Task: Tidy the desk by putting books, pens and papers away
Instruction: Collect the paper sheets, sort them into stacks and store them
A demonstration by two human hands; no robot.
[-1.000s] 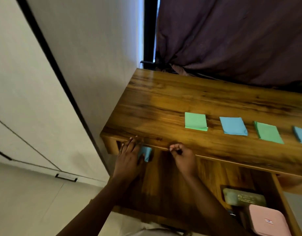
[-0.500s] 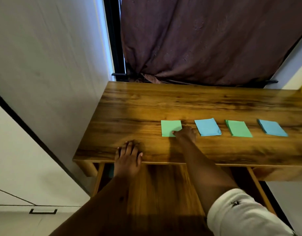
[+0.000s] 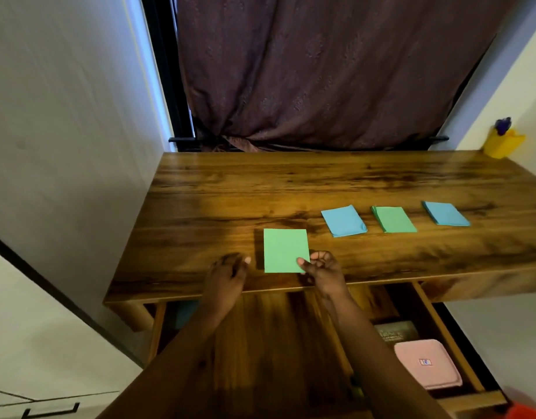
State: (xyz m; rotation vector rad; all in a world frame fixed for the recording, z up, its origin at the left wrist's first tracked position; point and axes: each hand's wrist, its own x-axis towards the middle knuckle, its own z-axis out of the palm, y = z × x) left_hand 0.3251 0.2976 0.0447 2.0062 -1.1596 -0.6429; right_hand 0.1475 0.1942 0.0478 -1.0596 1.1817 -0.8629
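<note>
Head view: R hand pinches the green sheet at its near-right corner, thumb on top, over the desk front edge. A shadow on the wood suggests the sheet is lifted clear, not lying flat. L hand sits at the desk front, just left of the sheet, fingers loosely curled, holding nothing as far as the blur lets me tell.

Three more lie in a row toward the desk's right, each apart from the next: blue pad, green pad, far blue pad. Drawer is pulled out below the desk front, w/ a pink case on its right side. Yellow cup stands at the desk's back-right corner.

Step in hand, I'd judge: take the sheet down into the drawer. A one-corner pinch lets thin paper droop & swing, so bring L hand under the free edge or shift the grip to mid-edge. Dip it below the desk front w/o catching the lip, lay it flat on bare drawer floor, and let go only once it rests. Probably worth stacking the other three first to save trips.
</note>
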